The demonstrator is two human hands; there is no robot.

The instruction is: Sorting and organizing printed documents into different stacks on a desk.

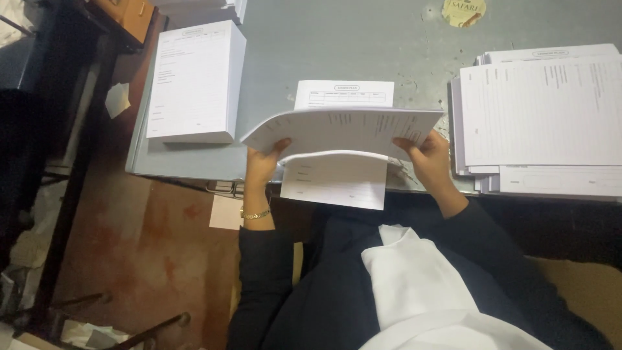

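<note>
Both my hands hold a thin sheaf of printed white forms (pixel 343 129) lifted above the grey table's (pixel 337 45) front edge. My left hand (pixel 262 162) grips the sheaf's left end, thumb on top. At the right end my right hand (pixel 427 159) pinches it. Under the raised sheaf lies another printed form (pixel 337 181) that hangs over the table edge, its top sheet curling up. A gold bracelet (pixel 256 214) circles my left wrist.
A neat thick stack of forms (pixel 194 81) stands at the table's left. A wider, loosely fanned pile of forms (pixel 541 120) fills the right side. A round yellow sticker (pixel 463 11) is at the back. A dark bench (pixel 58 129) and reddish floor (pixel 149 233) lie left.
</note>
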